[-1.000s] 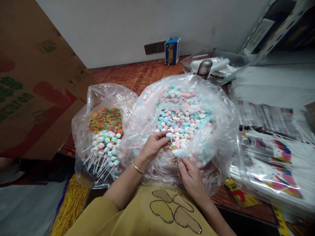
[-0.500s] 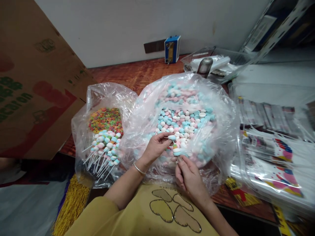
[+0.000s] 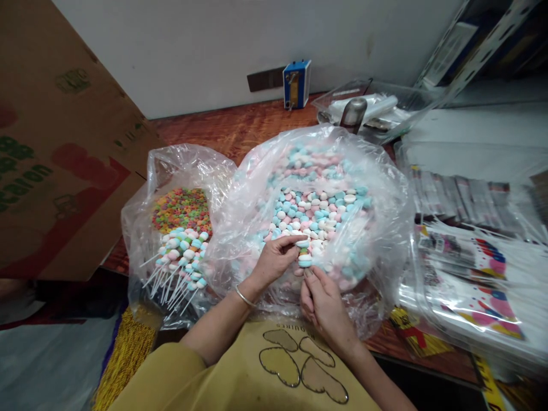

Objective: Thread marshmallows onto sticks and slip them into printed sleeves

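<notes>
Pinching the top of a small candy stack (image 3: 304, 263), the left hand (image 3: 276, 260) meets the right hand (image 3: 324, 299), whose fingers grip below, probably to steady it. The stack is above loose candies (image 3: 319, 214) in the opened large bag (image 3: 246, 200), seemingly for easy reach. Leftward, candy sticks (image 3: 184, 248) lie together, near colourful rings (image 3: 182, 210).
</notes>
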`<action>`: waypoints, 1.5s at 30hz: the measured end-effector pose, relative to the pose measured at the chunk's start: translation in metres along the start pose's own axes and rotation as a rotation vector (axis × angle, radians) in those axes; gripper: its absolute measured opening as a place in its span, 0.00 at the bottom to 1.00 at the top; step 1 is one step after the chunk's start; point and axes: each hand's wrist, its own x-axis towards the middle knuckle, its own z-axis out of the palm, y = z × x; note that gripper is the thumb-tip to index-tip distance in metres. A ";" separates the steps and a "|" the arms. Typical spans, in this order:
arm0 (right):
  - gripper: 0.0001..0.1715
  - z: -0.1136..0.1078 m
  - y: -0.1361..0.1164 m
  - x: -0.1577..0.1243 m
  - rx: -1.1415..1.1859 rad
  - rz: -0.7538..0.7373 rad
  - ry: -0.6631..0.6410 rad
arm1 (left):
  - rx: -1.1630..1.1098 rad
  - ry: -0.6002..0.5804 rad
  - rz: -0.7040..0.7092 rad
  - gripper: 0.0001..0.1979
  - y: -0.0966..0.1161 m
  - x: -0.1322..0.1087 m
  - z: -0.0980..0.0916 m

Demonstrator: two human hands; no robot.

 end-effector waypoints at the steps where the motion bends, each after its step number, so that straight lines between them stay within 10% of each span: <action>1: 0.21 -0.001 0.002 0.002 -0.005 -0.006 0.005 | 0.002 -0.005 0.000 0.17 0.000 -0.001 0.001; 11: 0.24 -0.017 -0.008 0.017 -0.188 -0.174 0.073 | -0.035 -0.019 0.100 0.28 0.008 -0.010 -0.016; 15: 0.23 -0.027 -0.007 0.014 -0.236 -0.182 0.107 | 0.355 0.117 0.183 0.16 0.013 -0.012 -0.047; 19: 0.23 -0.036 0.003 0.012 -0.298 -0.210 0.108 | 0.787 -0.020 0.083 0.11 0.020 -0.025 -0.064; 29: 0.20 -0.037 -0.003 0.007 -0.625 -0.340 0.071 | 0.972 0.002 0.100 0.08 0.010 -0.016 -0.038; 39: 0.18 -0.036 -0.002 0.007 -0.736 -0.365 -0.028 | 0.625 0.171 0.068 0.10 0.008 -0.015 -0.041; 45: 0.19 -0.036 -0.006 0.007 -0.739 -0.367 0.000 | 0.945 -0.104 0.435 0.11 -0.001 -0.014 -0.047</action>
